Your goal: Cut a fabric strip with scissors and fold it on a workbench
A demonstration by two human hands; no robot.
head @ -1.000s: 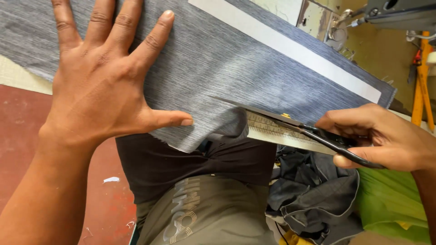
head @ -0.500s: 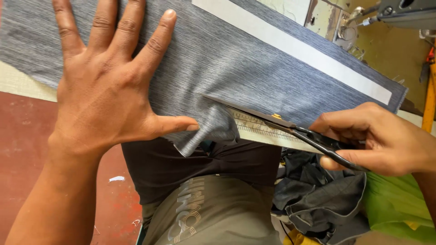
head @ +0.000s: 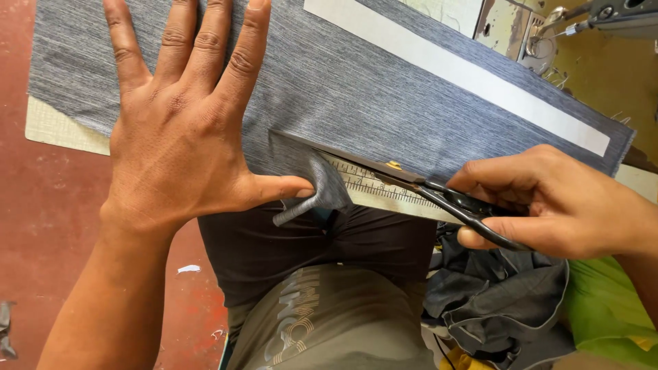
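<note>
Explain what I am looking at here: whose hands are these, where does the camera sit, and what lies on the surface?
There is no machine at work here, only a person with two bare hands. The single camera sits on that person's head and looks down, so the arms come in from the bottom of the picture and the person's lap shows below.

The left hand lies flat with spread fingers on a piece of grey fabric and presses it down. The right hand holds black scissors whose blades are in the fabric's near edge. A cut strip curls down by the left thumb. A ruler shows under the cut edge, and a white strip lies across the fabric farther away. Dark cloth is piled at lower right.
</note>
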